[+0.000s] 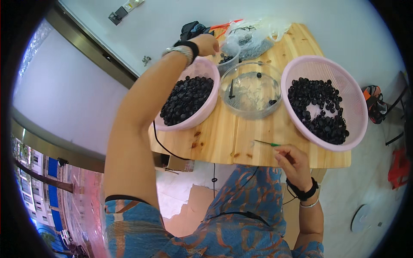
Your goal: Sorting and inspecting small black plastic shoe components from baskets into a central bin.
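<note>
My right hand (294, 163) is at the table's front edge, its fingers pinching a thin pointed tool (267, 142) with a green handle, the tip turned left. My left hand (205, 44) reaches far across, fingers curled beside a small clear tub (232, 61) of black parts; anything in its grip is hidden. Under that forearm stands a pink basket (214, 99) full of small round black pieces (189, 101). A wide clear round container (251, 112) stands mid-table with a few black pieces and a dark strip inside.
To the right, another pink basket (359, 109) holds black round pieces (318, 92). Clear plastic bags (258, 36) and a dark bundle (194, 31) lie at the back of the wooden table (215, 146). A black cable (165, 148) crosses the front left edge. A red stool (398, 167) stands at right.
</note>
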`<state>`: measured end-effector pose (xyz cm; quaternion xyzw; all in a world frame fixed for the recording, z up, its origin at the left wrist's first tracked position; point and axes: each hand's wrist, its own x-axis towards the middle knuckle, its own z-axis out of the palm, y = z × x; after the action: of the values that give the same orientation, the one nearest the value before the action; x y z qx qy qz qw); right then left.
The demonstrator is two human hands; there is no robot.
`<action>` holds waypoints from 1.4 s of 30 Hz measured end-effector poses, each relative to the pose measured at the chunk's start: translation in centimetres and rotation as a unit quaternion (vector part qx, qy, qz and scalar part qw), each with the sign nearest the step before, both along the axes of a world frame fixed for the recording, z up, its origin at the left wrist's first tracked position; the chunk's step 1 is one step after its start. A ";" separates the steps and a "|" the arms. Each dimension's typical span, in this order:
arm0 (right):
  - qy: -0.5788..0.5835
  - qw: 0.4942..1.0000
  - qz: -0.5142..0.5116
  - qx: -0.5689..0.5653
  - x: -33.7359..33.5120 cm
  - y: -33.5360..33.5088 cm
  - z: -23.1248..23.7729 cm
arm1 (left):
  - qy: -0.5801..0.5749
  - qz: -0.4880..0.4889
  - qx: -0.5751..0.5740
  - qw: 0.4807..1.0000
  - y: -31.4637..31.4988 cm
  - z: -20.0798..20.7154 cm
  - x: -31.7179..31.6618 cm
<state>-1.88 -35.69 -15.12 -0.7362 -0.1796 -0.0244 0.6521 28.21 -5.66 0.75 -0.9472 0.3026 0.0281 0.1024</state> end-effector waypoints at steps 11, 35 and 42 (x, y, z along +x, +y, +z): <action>-0.042 0.996 0.058 -0.046 0.8 -1.2 -0.2 | 0.086 0.131 0.128 0.979 -4.2 -7.3 5.9; -0.018 0.994 0.055 -0.093 -0.3 0.3 1.2 | 0.001 0.191 -0.393 0.900 0.0 -2.5 -3.0; -0.088 0.987 0.021 -0.131 -0.5 1.4 5.0 | 0.183 0.122 -0.618 0.755 -2.1 0.7 -11.3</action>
<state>-2.41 -34.30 -10.15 -0.8060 -0.2537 -0.0519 0.5323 16.86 -7.79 1.46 -0.8099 0.1487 0.0203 -0.5670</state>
